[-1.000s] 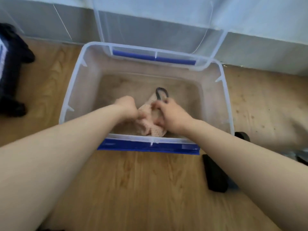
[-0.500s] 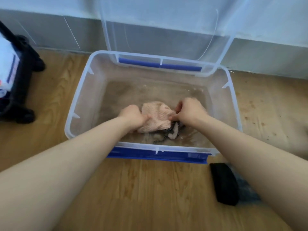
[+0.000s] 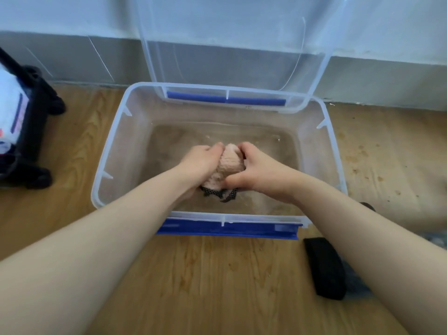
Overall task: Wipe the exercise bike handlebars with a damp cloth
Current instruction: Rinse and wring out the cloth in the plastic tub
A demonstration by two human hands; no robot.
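Now, around the work first. Wood-grain floor [image 3: 217,286], warm brown, with small dark spots at 3 o'clock of the tub. Grey skirting and pale wall [image 3: 72,20] run across 12 o'clock. A black wheeled stand [image 3: 36,141] sits at 9 o'clock, well apart from the tub, carrying something white with blue and red marks; too blurred to identify. A flat black oblong [image 3: 325,268] lies on the floor at 5 o'clock, just beside the tub's near right corner.

Tub [image 3: 106,151]: clear plastic, rectangular, rounded corners, small ribs under the rim. Blue latch bars on the near and far edges. Its clear lid [image 3: 229,44] stands upright at 12 o'clock, leaning against the wall. Shallow, slightly cloudy water covers the bottom.

My forearms cross the near rim and block part of the tub's near side.

Cloth [image 3: 229,163]: pink, nubbly terry texture, bunched into a lump at the tub's centre. A dark mesh-patterned edge hangs below it at 6 o'clock, near the water; I cannot tell whether it touches.

Left hand [image 3: 200,163]: closed around the cloth's left side, fingers curled over the top. Right hand [image 3: 258,170]: closed around the right side, thumb pressed low against the lump. Both hands meet over the cloth.
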